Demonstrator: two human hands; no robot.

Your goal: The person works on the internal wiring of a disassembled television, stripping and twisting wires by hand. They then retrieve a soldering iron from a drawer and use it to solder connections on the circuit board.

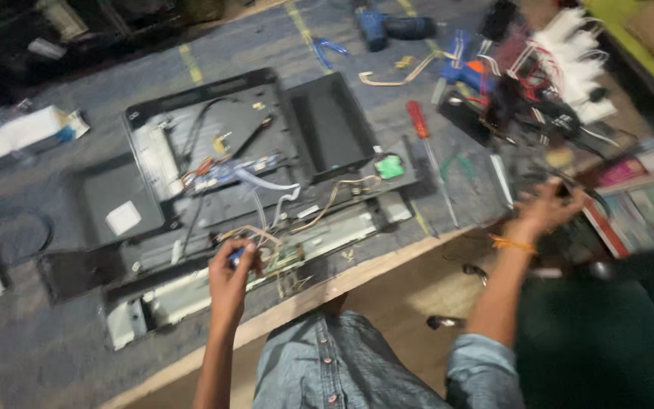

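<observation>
The left hand pinches a small blue object in its fingers, over the small green circuit board at the opened black flat-screen chassis's near edge. The right hand reaches into blurred clutter on the grey desk; I cannot tell how its fingers are set.

A matt black plastic back cover is being shown lying open on the workbench, whose top is being covered by a rough grey-blue cloth or mat. A bare, pale wood edge is being exposed just in front of the cover. Glossy plastic insulation is being seen on the thin wires within the cover. To the right of the cover, a screwdriver is being presented with a smooth red plastic handle and a bright metal shaft. Faded blue denim cloth is being worn as a shirt.
</observation>
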